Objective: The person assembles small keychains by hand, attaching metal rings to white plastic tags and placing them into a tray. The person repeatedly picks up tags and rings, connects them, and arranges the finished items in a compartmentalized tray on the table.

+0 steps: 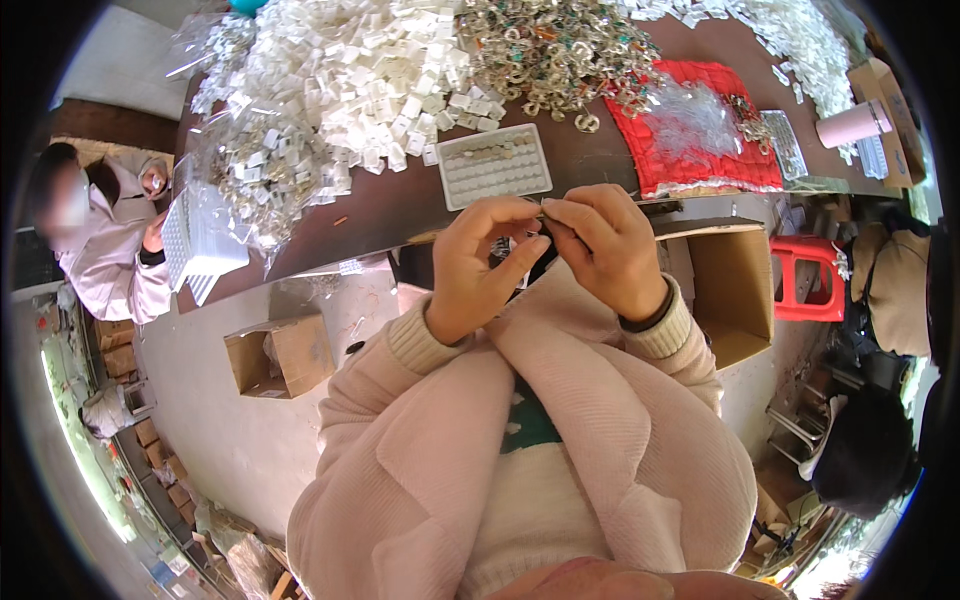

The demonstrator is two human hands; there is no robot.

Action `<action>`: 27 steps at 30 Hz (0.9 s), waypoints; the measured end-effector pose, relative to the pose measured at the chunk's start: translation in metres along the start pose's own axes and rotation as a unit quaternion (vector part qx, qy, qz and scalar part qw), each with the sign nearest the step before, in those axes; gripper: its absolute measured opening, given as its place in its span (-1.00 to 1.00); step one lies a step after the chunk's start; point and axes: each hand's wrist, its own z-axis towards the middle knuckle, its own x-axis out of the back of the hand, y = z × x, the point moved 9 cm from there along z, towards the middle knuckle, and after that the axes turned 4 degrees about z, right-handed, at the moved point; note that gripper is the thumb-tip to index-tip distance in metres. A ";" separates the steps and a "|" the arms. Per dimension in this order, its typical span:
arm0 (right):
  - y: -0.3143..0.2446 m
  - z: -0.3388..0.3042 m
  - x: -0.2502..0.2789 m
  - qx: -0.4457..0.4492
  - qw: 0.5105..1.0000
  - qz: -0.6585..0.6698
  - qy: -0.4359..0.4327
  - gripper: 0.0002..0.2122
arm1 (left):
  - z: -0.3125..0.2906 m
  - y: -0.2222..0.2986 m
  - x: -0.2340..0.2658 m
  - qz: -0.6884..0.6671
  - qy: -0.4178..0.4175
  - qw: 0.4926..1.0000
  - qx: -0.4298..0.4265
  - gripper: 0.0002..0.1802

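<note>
I had the right hand (605, 252) pinched on a small dark piece (542, 212), just above the tabletop's (372, 215) near edge; too small to identify. Left hand (482, 262) was curled against it, index tip at the piece, thumb lower; couldn't tell whether its grip was closed. An open carton (738, 290) sat below the edge, right side. Just beyond the hands: white tray (500, 188), small bits along its far row. To its right, red cloth (648, 160) under clear bags (695, 118); pink cup (850, 124) farther right. Behind the tray I saw heaped metal parts (560, 55) and, left of those, white boxes (360, 70).
</note>
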 end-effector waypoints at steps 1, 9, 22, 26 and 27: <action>-0.008 0.003 -0.004 0.024 1.000 -0.011 -0.006 -0.67 | -0.001 -0.002 0.002 -0.053 0.011 0.998 0.017 -0.73; -0.038 0.011 -0.025 0.076 0.996 0.020 0.048 -0.63 | -0.019 -0.025 0.021 -0.238 0.054 0.962 0.121 -0.80; -0.034 -0.001 -0.044 0.037 0.996 0.075 0.001 -0.64 | -0.036 -0.037 0.034 -0.280 0.062 0.946 0.153 -0.86; -0.040 -0.001 -0.053 0.061 0.997 0.025 0.026 -0.61 | -0.034 -0.046 0.026 -0.445 0.111 0.878 0.141 -0.82; -0.039 0.000 -0.055 0.059 0.998 0.009 0.030 -0.60 | -0.034 -0.050 0.027 -0.439 0.125 0.877 0.149 -0.82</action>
